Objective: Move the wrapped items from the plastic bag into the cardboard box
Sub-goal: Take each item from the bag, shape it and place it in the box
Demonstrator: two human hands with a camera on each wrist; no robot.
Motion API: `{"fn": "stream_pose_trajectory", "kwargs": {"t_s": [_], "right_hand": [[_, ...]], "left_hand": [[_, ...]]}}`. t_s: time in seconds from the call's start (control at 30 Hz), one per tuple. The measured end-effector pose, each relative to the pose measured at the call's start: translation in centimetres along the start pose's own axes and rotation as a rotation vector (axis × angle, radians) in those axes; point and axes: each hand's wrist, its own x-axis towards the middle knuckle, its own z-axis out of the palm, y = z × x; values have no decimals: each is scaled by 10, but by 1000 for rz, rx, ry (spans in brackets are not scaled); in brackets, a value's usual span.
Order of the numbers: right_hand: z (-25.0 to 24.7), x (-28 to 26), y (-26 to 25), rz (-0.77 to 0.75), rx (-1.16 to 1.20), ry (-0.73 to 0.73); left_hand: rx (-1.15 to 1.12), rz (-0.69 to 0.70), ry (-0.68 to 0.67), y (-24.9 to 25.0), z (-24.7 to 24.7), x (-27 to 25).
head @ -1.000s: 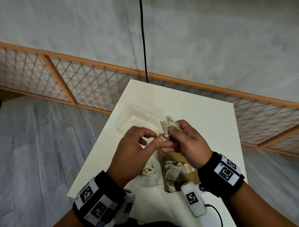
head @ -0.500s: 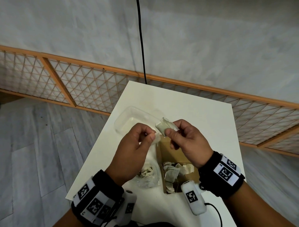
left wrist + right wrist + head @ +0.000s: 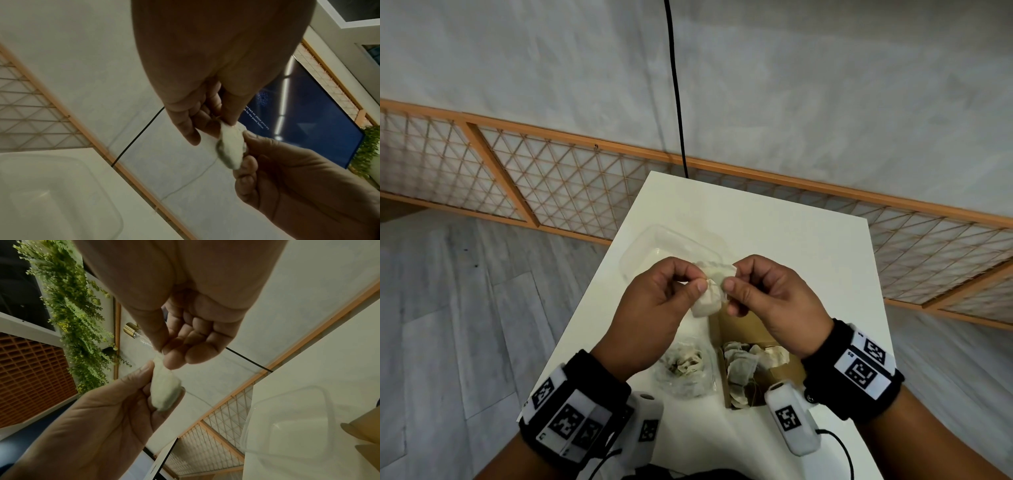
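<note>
A small pale wrapped item (image 3: 710, 290) (image 3: 231, 147) (image 3: 164, 388) hangs in the air above the white table (image 3: 774, 240). My left hand (image 3: 690, 279) pinches its left upper edge and my right hand (image 3: 732, 279) pinches its right upper edge, thumb against forefinger on each side. Below my hands, the clear plastic bag (image 3: 685, 370) lies crumpled with a few wrapped items still in it. Just to its right sits the brown cardboard box (image 3: 763, 373), open, with several wrapped items piled inside.
A clear plastic container (image 3: 671, 250) (image 3: 287, 420) stands on the table behind my hands. A black cable (image 3: 674, 89) hangs down the wall to the table's far edge. The table's left edge drops to grey floor; a wooden lattice screen (image 3: 534, 181) runs along the wall.
My left hand has come up and taken the item's left edge, so both hands now pinch it. The item has turned and spread between them, hanging lower.
</note>
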Motion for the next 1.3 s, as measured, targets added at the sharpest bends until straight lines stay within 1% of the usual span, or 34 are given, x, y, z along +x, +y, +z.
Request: {"fn": "stream_pose_trajectory", "kwargs": {"t_s": [0.13, 0.2, 0.33, 0.4, 0.53, 0.67, 0.77, 0.83, 0.9, 0.97, 1.07, 1.13, 1.2, 1.3], "right_hand": [[0, -1, 0, -9, -55, 40], [0, 0, 0, -13, -82, 65], [-1, 2, 2, 3, -87, 94], [-1, 0, 3, 8, -124, 74], [3, -6, 5, 15, -153, -20], [10, -12, 4, 41, -96, -64], [12, -11, 11, 88, -49, -73], [10, -9, 19, 71, -113, -65], [2, -9, 32, 65, -195, -53], [-11, -13, 49, 99, -307, -54], [-35, -33, 83, 234, -482, -74], [-48, -46, 108, 325, -550, -93], [-56, -55, 130, 417, -560, -116], [-61, -57, 159, 519, -657, -163]], "left_hand": [[-11, 1, -2, 1, 0, -2], [21, -6, -14, 0, -2, -4], [24, -17, -60, 1, -3, -7], [21, -17, -45, 1, -2, -8], [57, 13, -16, -2, -2, -2], [81, 30, 24, -7, -1, 1], [21, -10, 7, -8, 4, 1], [-9, -47, -21, -12, 10, 1], [18, -70, -23, -18, 17, -2], [73, -113, -2, -28, 22, -5], [169, -191, -3, -56, 23, -10], [284, -211, -69, -78, 21, -14], [435, -233, -161, -99, 18, -19], [678, -213, -264, -131, 16, -23]]}}
